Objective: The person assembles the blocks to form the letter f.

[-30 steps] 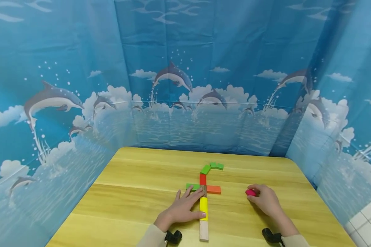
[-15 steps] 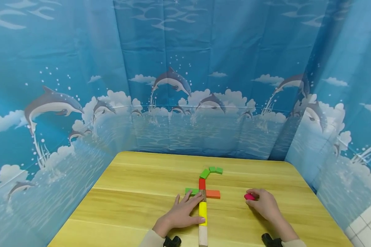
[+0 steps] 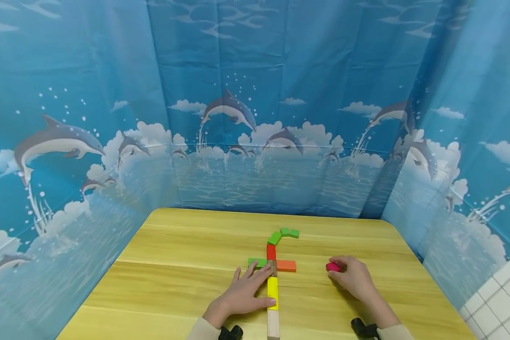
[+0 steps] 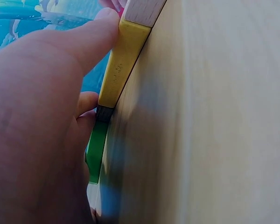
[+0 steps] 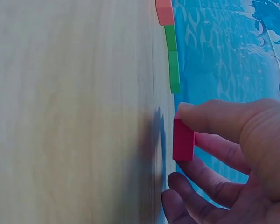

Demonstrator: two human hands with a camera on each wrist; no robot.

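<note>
No readable writing in these views

We find no words, numbers, brands or signs anywhere: the blue backdrop [image 3: 255, 94] carries only printed dolphins, clouds and waves, and the wooden table [image 3: 174, 283] and the coloured blocks bear no lettering. On the side of the yellow block [image 4: 119, 74], in the left wrist view, we see a faint dark mark, too blurred for us to read as any character. The pink block [image 5: 183, 140] shows plain faces.
</note>
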